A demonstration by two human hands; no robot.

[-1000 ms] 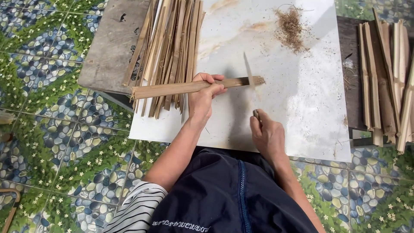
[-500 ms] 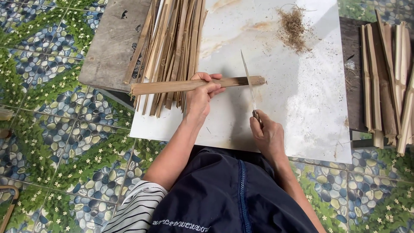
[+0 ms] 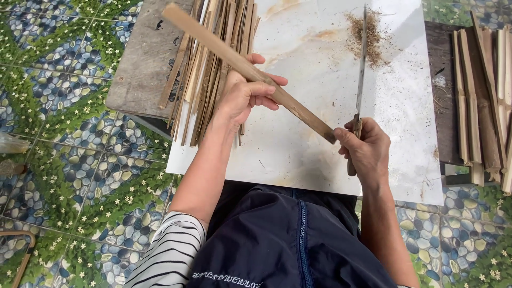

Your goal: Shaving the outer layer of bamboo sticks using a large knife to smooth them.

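My left hand grips a long flat bamboo strip near its middle. The strip slants from the upper left down to the right, and its lower end meets my right hand. My right hand is closed on the wooden handle of a knife. The thin blade points straight up, away from me, over a white board. Both hands hover above the board.
A pile of split bamboo strips lies at the board's left edge, partly on a grey slab. More strips lie on a dark surface at the right. Brown shavings sit near the board's top. Patterned pebble floor surrounds everything.
The bamboo strip lay level across the board with the blade set into it; now the strip is tilted, its left end raised, and the knife is free and upright. The view is closer.
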